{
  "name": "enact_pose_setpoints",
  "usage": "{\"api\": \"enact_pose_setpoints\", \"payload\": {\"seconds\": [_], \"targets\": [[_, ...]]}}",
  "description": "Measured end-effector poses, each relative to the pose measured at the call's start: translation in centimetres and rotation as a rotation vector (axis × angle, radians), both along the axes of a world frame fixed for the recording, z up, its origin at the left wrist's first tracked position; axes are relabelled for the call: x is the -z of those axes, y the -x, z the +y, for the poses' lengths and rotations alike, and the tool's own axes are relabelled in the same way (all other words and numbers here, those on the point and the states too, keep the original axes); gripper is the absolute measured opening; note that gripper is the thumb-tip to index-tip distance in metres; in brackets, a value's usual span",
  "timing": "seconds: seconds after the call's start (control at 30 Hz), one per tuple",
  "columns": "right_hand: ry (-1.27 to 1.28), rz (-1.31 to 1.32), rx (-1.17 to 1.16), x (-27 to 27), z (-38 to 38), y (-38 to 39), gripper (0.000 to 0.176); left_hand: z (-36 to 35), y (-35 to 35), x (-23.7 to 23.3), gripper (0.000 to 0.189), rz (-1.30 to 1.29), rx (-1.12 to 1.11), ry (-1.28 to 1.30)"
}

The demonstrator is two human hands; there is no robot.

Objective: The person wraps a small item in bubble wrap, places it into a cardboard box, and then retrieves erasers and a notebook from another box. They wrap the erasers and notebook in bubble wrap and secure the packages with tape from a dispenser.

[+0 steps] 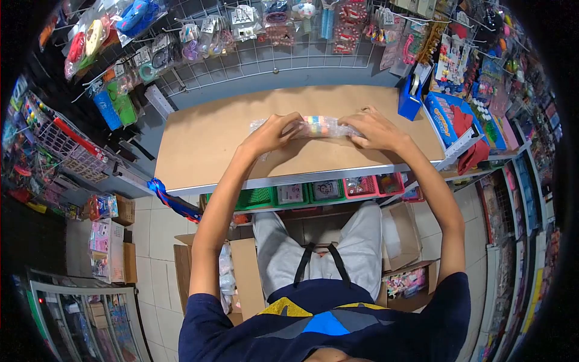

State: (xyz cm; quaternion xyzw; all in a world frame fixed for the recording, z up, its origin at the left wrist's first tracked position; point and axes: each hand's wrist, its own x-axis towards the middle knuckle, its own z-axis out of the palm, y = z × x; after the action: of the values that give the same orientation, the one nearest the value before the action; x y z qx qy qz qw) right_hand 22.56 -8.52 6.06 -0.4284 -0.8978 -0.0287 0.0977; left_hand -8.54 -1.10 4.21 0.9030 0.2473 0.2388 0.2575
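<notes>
Navy shirt (pixel 325 291) nearest, the half-curled left hand (pixel 274 133) and right hand (pixel 377 130) grip opposite ends of the pastel roll (pixel 316 125) on the tabletop (pixel 208 142) between them, already in clear wrap (pixel 256 125), its sealing unclear.

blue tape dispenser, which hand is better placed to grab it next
Right hand, likely: it holds the wrapped roll at the end nearer the tape dispenser; the left hand is farther off.
</notes>
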Motion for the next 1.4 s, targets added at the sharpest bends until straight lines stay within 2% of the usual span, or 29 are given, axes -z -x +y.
{"api": "enact_pose_setpoints", "payload": {"seconds": [0.07,0.17,0.27,0.37,0.47,0.57,0.67,0.7,0.77,0.8,0.9,1.0,1.1,1.2,1.3,1.4], "targets": [[-0.015,-0.033,-0.084,0.6,0.6,-0.6,0.040,-0.2,0.1,-0.3,0.025,-0.029,0.033,-0.022],[0.027,-0.152,-0.077,0.0,0.3,-0.4,0.048,0.1,0.1,0.5,0.034,-0.106,0.155,-0.129],[-0.051,-0.012,-0.042,-1.1,-0.1,1.6,0.054,-0.3,0.2,0.3,0.039,-0.054,0.143,-0.118],[-0.018,0.060,-0.104,-1.1,0.6,3.3,0.052,-0.1,0.1,0.8,0.039,-0.098,0.173,-0.190],[0.050,0.078,-0.135,1.0,2.1,3.4,0.042,-0.2,0.0,0.9,0.030,-0.145,0.106,-0.152],[0.181,0.303,-0.204,0.8,2.9,3.6,0.032,-0.3,0.0,-0.1,0.025,-0.023,-0.024,0.003],[0.223,0.476,-0.102,1.0,3.9,3.2,0.030,0.9,-0.2,0.6,0.019,-0.060,-0.017,-0.007],[0.331,0.512,0.001,0.2,3.9,3.3,0.030,1.3,-0.3,0.8,0.020,-0.098,0.006,-0.055],[0.364,0.566,0.031,1.3,5.3,2.8,0.031,2.2,-0.3,1.2,0.021,-0.171,0.049,-0.152],[0.379,0.593,0.043,1.4,5.7,2.9,0.031,2.1,-0.3,1.0,0.022,-0.153,0.029,-0.106],[0.385,0.515,0.056,1.3,6.3,2.8,0.033,2.3,0.1,0.6,0.024,-0.127,0.007,-0.005],[0.243,0.641,-0.031,3.1,7.5,2.9,0.035,2.8,0.1,1.1,0.027,-0.145,0.044,0.025],[0.272,0.783,-0.003,3.3,7.9,4.0,0.037,3.0,0.2,1.0,0.030,-0.127,0.036,0.005],[0.429,0.465,-0.030,3.0,8.9,4.2,0.039,2.6,0.5,1.0,0.038,-0.096,0.030,-0.045],[0.452,0.489,-0.031,2.9,8.9,4.4,0.040,2.1,2.1,0.1,0.051,-0.034,0.029,-0.043],[0.487,0.540,-0.002,2.8,9.0,4.4,0.039,1.0,4.6,-2.1,0.052,0.194,-0.093,0.043]]}}
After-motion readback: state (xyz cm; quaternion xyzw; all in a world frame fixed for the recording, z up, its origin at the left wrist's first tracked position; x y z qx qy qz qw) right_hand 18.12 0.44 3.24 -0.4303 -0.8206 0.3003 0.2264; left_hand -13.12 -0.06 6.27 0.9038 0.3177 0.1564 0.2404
